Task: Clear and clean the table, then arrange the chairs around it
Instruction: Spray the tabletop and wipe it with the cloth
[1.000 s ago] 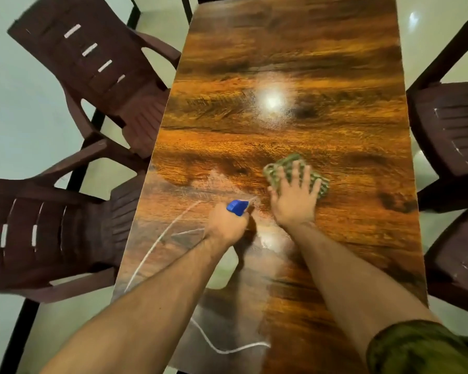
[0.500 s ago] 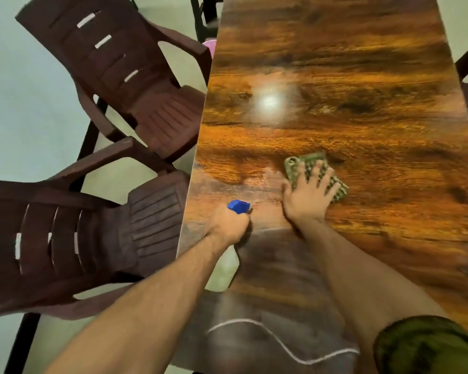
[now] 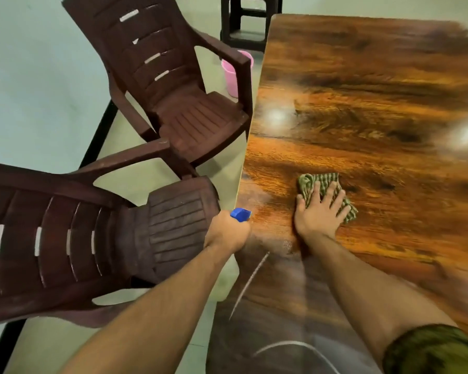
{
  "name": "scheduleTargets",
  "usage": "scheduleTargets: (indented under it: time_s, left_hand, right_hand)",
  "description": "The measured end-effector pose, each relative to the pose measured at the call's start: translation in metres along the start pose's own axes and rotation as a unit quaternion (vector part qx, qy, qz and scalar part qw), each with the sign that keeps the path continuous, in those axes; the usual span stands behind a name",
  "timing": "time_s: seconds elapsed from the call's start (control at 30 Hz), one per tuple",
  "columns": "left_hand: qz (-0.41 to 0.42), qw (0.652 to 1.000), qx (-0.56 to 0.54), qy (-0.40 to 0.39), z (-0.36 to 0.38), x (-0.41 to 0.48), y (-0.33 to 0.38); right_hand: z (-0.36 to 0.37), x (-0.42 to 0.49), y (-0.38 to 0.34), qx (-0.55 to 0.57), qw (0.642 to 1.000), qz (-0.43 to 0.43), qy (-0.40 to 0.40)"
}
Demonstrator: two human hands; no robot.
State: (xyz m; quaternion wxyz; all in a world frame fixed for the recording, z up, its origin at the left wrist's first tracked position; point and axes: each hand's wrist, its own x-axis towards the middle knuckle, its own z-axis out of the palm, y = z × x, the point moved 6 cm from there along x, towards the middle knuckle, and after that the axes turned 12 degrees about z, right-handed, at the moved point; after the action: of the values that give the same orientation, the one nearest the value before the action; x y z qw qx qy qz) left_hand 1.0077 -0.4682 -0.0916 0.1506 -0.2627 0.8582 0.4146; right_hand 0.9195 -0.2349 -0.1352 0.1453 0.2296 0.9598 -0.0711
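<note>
Under the right hand [image 3: 319,211], flat on the glossy wooden table [image 3: 376,90]: a green checked cloth [image 3: 310,181], poking out past the fingertips and on the thumb side. Fingers straight and spread, palm down, pressing rather than gripping.

Just left of that hand, at the table's left edge: the left hand [image 3: 226,234], curled tight round a spray bottle [image 3: 240,214], with only the blue nozzle showing above the knuckles and pointing toward the right hand. Hands near but apart, a strip of bare tabletop between them.

Left of the left hand, off the table: a dark brown plastic chair [image 3: 92,238], seat front just beside the knuckles. Ahead and left of both hands: a second brown chair [image 3: 179,112], armrest close against the table's side. Behind that armrest, on the floor: a pink bucket [image 3: 230,76]. Farther ahead still: a dark stool [image 3: 243,25]. Between the forearms, on the tabletop's sheen: pale curved lines [image 3: 249,284].
</note>
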Motion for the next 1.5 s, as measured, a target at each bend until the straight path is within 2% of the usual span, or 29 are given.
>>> scheduleTargets:
  time_s: [0.03, 0.07, 0.13, 0.23, 0.3, 0.33, 0.37, 0.43, 0.5, 0.57, 0.6, 0.63, 0.67, 0.73, 0.77, 0.8, 0.87, 0.93, 1.0, 1.07, 1.1, 1.13, 1.2, 1.27, 1.3, 1.33, 1.37, 1.4, 1.5]
  left_hand:
    - [-0.006, 1.000, -0.012, 0.000, -0.001, 0.001, -0.005]
    - [-0.009, 1.000, -0.021, 0.003, -0.002, 0.003, -0.008]
    - [-0.010, 0.999, -0.040, 0.013, -0.004, 0.007, -0.013]
    - [-0.008, 0.998, -0.060, 0.020, -0.006, 0.011, -0.016]
    - [-0.008, 0.998, -0.059, 0.016, -0.008, 0.011, -0.020]
    - [-0.006, 0.998, -0.058, 0.013, -0.007, 0.011, -0.023]
    - [-0.004, 0.998, -0.055, 0.006, -0.006, 0.010, -0.025]
    - [0.006, 0.998, -0.063, -0.017, 0.001, 0.010, -0.030]
    - [0.015, 0.998, -0.065, -0.022, 0.006, 0.008, -0.030]
    - [0.024, 0.997, -0.072, -0.031, 0.009, -0.003, -0.022]
    - [0.030, 0.996, -0.073, -0.039, 0.013, -0.011, -0.014]
    - [0.032, 0.996, -0.073, -0.051, 0.018, -0.015, -0.011]
    - [0.039, 0.995, -0.072, -0.066, 0.025, -0.022, -0.005]
    - [0.052, 0.993, -0.068, -0.087, 0.040, -0.032, 0.006]
    - [0.059, 0.991, -0.064, -0.103, 0.051, -0.038, 0.011]
    - [0.062, 0.989, -0.062, -0.120, 0.062, -0.042, 0.012]
    - [0.068, 0.985, -0.067, -0.141, 0.084, -0.054, 0.018]
    - [0.077, 0.984, -0.069, -0.147, 0.100, -0.067, 0.024]
    - [0.084, 0.983, -0.064, -0.150, 0.112, -0.082, 0.031]
    - [0.091, 0.982, -0.041, -0.160, 0.128, -0.095, 0.034]
    - [0.094, 0.981, -0.032, -0.168, 0.138, -0.103, 0.037]
    - [0.097, 0.980, -0.028, -0.173, 0.147, -0.109, 0.038]
    - [0.113, 0.976, -0.006, -0.187, 0.167, -0.128, 0.043]
    - [0.128, 0.969, 0.014, -0.209, 0.183, -0.154, 0.055]
    - [0.128, 0.968, 0.017, -0.214, 0.187, -0.162, 0.056]
    - [0.129, 0.967, 0.024, -0.220, 0.194, -0.170, 0.056]
    - [0.129, 0.964, 0.036, -0.229, 0.202, -0.178, 0.056]
    - [0.135, 0.961, 0.056, -0.237, 0.210, -0.188, 0.055]
    - [0.128, 0.951, 0.100, -0.264, 0.225, -0.213, 0.042]
  right_hand:
    - [0.004, -0.005, -0.024, -0.001, 1.000, 0.006, -0.004]
    - [0.009, -0.013, -0.050, -0.011, 0.999, -0.030, -0.007]
    - [0.024, -0.037, -0.099, -0.042, 0.980, -0.191, -0.019]
    - [0.046, -0.078, -0.122, -0.138, 0.887, -0.439, -0.046]
    - [0.046, -0.087, -0.110, -0.161, 0.819, -0.549, -0.051]
    - [0.043, -0.087, -0.097, -0.154, 0.802, -0.575, -0.057]
    - [0.040, -0.083, -0.081, -0.141, 0.806, -0.572, -0.059]
    - [0.032, -0.068, -0.042, -0.105, 0.867, -0.485, -0.040]
    - [0.023, -0.052, -0.013, -0.063, 0.950, -0.306, -0.004]
    - [0.025, -0.055, -0.004, -0.031, 0.992, -0.120, -0.006]
    - [0.031, -0.065, -0.003, -0.032, 0.996, -0.085, -0.013]
    - [0.038, -0.080, -0.007, -0.039, 0.993, -0.109, -0.022]
    - [0.044, -0.097, -0.007, -0.052, 0.982, -0.180, -0.033]
    - [0.054, -0.132, 0.010, -0.084, 0.929, -0.353, -0.075]
    - [0.052, -0.137, 0.031, -0.090, 0.911, -0.394, -0.086]
    - [0.045, -0.130, 0.051, -0.081, 0.909, -0.399, -0.089]
    - [0.030, -0.094, 0.102, -0.076, 0.949, -0.298, -0.068]
    - [0.012, -0.058, 0.160, -0.038, 0.991, -0.125, -0.041]
    - [0.002, -0.044, 0.211, 0.028, 0.998, 0.053, -0.034]
    - [0.007, -0.055, 0.238, 0.078, 0.977, 0.194, -0.037]
    - [0.014, -0.068, 0.243, 0.071, 0.975, 0.208, -0.032]
    - [0.021, -0.081, 0.239, 0.054, 0.985, 0.165, -0.020]
    - [0.037, -0.113, 0.240, 0.002, 0.999, -0.018, -0.031]
    - [0.045, -0.143, 0.270, -0.049, 0.977, -0.197, -0.062]
    - [0.045, -0.150, 0.290, -0.061, 0.965, -0.248, -0.065]
    - [0.039, -0.150, 0.317, -0.057, 0.963, -0.257, -0.059]
    - [0.033, -0.147, 0.347, -0.045, 0.972, -0.228, -0.047]
    - [0.024, -0.144, 0.375, -0.026, 0.986, -0.160, -0.041]
    - [0.024, -0.142, 0.408, 0.030, 0.994, 0.094, -0.036]
